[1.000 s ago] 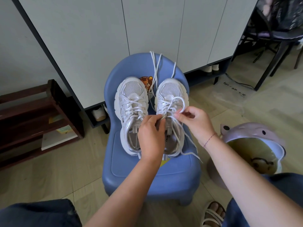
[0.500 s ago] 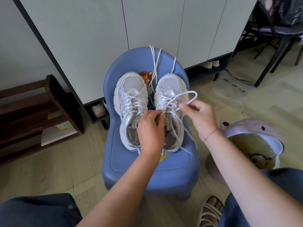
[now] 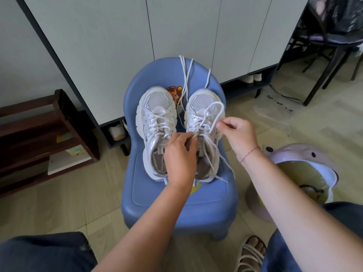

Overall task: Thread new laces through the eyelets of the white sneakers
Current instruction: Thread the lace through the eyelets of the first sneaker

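The left hand (image 3: 179, 156) lies over the tongue area of the right sneaker (image 3: 203, 104). Its fingers are curled, and the thumb and forefinger pinch the lace (image 3: 218, 111) close to the eyelets on the inner side of this shoe. The right hand (image 3: 237, 134) is raised a little beside the same shoe. Its thumb and forefinger pinch another part of the same lace, and the other fingers are bent loosely. Between the two hands the lace rises in a tall loop over the toe part of the shoe. Further lace strands cross the shoe and hang down past its outer side onto the seat.

Both white sneakers stand side by side on the seat of a small blue chair (image 3: 176, 195), with their toes toward the backrest. The left sneaker (image 3: 157, 109) is just beside the right one and has a lace crossed through its eyelets; neither hand touches it. A loose white lace (image 3: 185, 75) hangs over the top of the backrest and falls between the two shoes, next to a cartoon sticker (image 3: 175, 93).

Behind the chair is a pale cabinet (image 3: 117, 40). A dark wooden shoe rack (image 3: 39, 134) stands on the floor at the left side, and a purple stool (image 3: 294, 154) lies on its side at the right. A thin string bracelet (image 3: 249, 154) is on the right wrist.
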A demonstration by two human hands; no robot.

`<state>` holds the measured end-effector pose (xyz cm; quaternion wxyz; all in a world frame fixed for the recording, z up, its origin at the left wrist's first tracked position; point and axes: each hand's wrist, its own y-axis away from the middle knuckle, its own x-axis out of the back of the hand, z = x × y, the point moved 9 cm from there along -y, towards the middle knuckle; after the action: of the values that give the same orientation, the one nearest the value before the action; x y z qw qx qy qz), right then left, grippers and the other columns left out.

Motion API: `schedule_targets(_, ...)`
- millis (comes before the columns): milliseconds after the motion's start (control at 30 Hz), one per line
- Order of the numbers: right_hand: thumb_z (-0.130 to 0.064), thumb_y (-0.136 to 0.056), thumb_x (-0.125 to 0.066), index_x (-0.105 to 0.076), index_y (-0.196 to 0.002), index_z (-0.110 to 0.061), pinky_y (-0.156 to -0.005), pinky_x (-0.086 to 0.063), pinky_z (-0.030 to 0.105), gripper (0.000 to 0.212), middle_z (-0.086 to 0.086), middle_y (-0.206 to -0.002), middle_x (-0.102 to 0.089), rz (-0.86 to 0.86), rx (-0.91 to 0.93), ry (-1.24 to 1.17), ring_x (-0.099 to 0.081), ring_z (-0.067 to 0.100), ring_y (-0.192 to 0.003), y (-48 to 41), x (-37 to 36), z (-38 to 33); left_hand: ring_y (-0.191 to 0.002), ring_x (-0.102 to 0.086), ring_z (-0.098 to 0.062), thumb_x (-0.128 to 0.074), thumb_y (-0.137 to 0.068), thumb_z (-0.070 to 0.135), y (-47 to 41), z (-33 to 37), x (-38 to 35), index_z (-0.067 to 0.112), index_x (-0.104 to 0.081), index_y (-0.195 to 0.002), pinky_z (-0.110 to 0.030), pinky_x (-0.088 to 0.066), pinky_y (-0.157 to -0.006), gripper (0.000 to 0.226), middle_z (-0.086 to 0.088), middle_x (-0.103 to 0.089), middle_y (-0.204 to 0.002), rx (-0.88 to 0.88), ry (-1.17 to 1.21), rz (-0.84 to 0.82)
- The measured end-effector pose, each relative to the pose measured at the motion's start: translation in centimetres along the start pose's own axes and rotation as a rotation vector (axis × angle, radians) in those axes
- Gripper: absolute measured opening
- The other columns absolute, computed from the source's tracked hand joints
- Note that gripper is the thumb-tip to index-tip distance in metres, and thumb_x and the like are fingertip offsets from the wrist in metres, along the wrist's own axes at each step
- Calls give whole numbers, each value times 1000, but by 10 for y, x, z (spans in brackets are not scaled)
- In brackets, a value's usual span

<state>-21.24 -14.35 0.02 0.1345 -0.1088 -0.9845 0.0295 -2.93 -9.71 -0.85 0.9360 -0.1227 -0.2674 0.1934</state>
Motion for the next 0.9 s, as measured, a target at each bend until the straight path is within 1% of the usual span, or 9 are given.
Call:
schedule_targets(167,-9,-83,-68,-72,-84,-17,-72,-50,13,9,-4,-80,-69,-25,16,-38,-61,2,-72,20,-10,13,-87,-60,-8,-62,-92,19,0,0,0,13,-70,-109,-17,-43,-77,19,6,-65,-102,-6,-13,-7)
schedule_targets(300,-15,-81,-71,-71,-78,-20,-66,-47,10,6,-6,-76,-69,6,47,-64,-59,0,-68,21,-11,11,-87,-61,-8,-62,-92,19,-1,1,0,13,-70,-109,-18,-44,-78,20,6,-65,-103,-5,-15,-7)
schedule_targets(433,-18,-85,-67,-69,-76,-16,-63,-46,11,9,-5,-69,-64,25,14,-39,-55,2,-62,11,-10,10,-85,-59,-5,-62,-92,19,-1,1,0,12,-70,-109,-14,-42,-77,20,6,-65,-103,-5,-9,-16)
schedule_targets(533,-16,-90,-61,-64,-75,-18,-59,-41,17,15,-2,-65,-56,133,-36,-194,-47,5,-57,-4,12,1,-85,-59,-5,-62,-92,20,-1,1,1,11,-70,-110,-14,-43,-78,21,6,-65,-104,-14,-4,-22)
schedule_targets(633,-12,-90,-61,-64,-77,-15,-53,-39,14,13,-2,-65,-56,252,-78,-428,-48,5,-56,-12,38,-7,-87,-60,-7,-62,-92,20,-2,2,1,12,-70,-110,-15,-42,-78,21,6,-65,-103,-7,-14,-21)
schedule_targets(700,-15,-88,-64,-65,-77,-16,-53,-39,14,11,-2,-66,-56,199,-117,-395,-48,6,-58,-7,29,-2,-87,-60,-8,-62,-92,20,-1,1,0,13,-70,-109,-18,-43,-78,20,7,-64,-102,-4,-22,-14)
schedule_targets(767,-19,-86,-67,-66,-77,-15,-54,-40,13,10,-2,-65,-57,83,-145,-293,-49,5,-57,7,6,10,-87,-61,-9,-62,-92,20,-1,1,0,13,-70,-109,-20,-45,-79,20,7,-65,-102,-4,-23,-8)
schedule_targets(833,-17,-84,-70,-68,-76,-13,-58,-45,12,9,-1,-66,-61,16,-115,-244,-53,1,-57,20,-11,15,-87,-61,-10,-62,-92,20,-1,1,0,13,-70,-109,-20,-45,-79,20,6,-65,-102,-7,-28,-9)
schedule_targets(900,-15,-82,-72,-71,-75,-15,-65,-49,14,7,1,-72,-67,15,-61,-224,-58,3,-65,23,-17,15,-88,-61,-10,-61,-92,20,-2,1,0,13,-70,-109,-18,-43,-79,20,5,-65,-103,-4,-29,-18)
